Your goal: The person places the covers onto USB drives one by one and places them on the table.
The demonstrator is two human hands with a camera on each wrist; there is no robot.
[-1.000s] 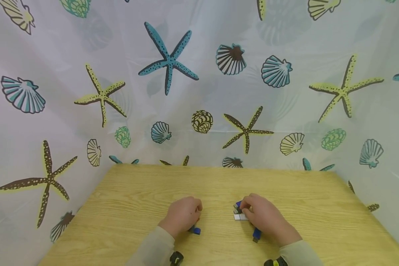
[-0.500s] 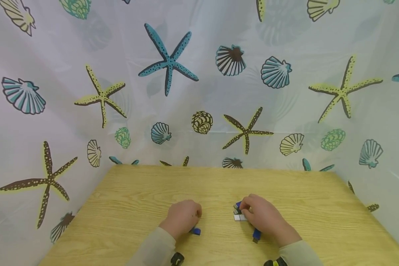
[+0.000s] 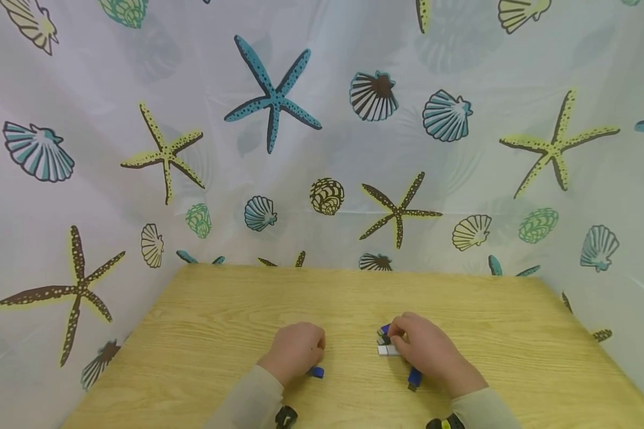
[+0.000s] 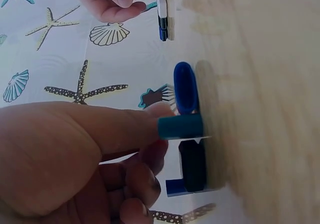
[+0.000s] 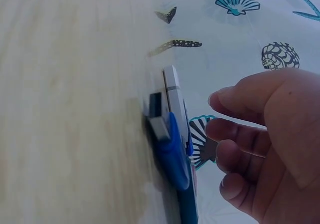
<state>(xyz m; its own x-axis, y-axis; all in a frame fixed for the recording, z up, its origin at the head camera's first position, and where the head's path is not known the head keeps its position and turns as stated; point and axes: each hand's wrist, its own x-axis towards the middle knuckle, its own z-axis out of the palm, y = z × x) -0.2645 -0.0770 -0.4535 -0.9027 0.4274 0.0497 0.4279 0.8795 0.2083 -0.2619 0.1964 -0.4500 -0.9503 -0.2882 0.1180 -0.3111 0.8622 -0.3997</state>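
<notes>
My left hand [image 3: 296, 351] is low over the table's middle, and in the left wrist view its thumb and forefinger pinch a small teal cap [image 4: 181, 127]. A hollow blue cap [image 4: 186, 87] stands just beside that, with a dark cap [image 4: 193, 166] on the other side. Over a group of USB sticks hovers my right hand [image 3: 426, 345], fingers loosely bent and holding nothing. Around it lie a white stick [image 3: 389, 350], a black stick [image 3: 383, 340] and a blue stick [image 3: 414, 378] with its metal plug [image 5: 159, 124] bare. The hand hides part of this group.
Both hands work over a wood-grain table [image 3: 236, 298]. A white curtain [image 3: 322, 137] printed with shells and starfish stands round its back and sides. Another blue piece [image 4: 176, 187] lies past the dark cap.
My left hand has shifted very slightly, and an orange-red bit seen beneath it a second ago is now hidden. The right hand stays in place.
</notes>
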